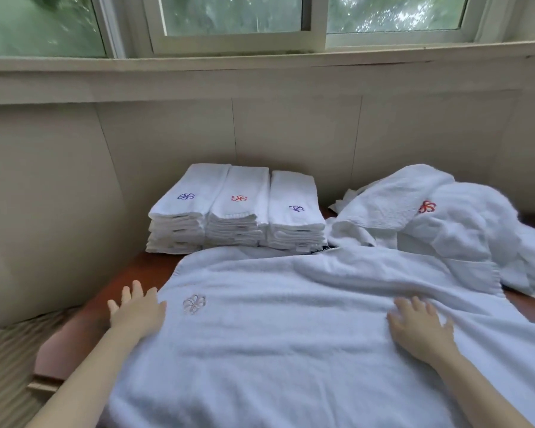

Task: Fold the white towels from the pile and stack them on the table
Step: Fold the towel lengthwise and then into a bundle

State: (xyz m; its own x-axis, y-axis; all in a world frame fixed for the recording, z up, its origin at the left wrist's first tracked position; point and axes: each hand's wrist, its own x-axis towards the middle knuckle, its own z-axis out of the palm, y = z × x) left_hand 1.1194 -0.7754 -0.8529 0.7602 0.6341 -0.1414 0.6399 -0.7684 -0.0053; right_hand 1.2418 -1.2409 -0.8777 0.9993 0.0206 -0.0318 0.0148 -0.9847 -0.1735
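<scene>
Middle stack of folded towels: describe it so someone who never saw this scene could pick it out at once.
Under the window, at the back of the reddish-brown table, three stacks of folded white towels stand side by side. The middle stack alone has a red flower emblem on top; the left stack and right stack carry purple ones.

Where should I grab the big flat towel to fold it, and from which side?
Probably its left edge, coming from the left. The spread towel lies flat, so only an edge lets you get under it. That edge sits over bare table beside the left hand, while the far edge reaches the folded stacks and the right end meets the unfolded pile.
</scene>
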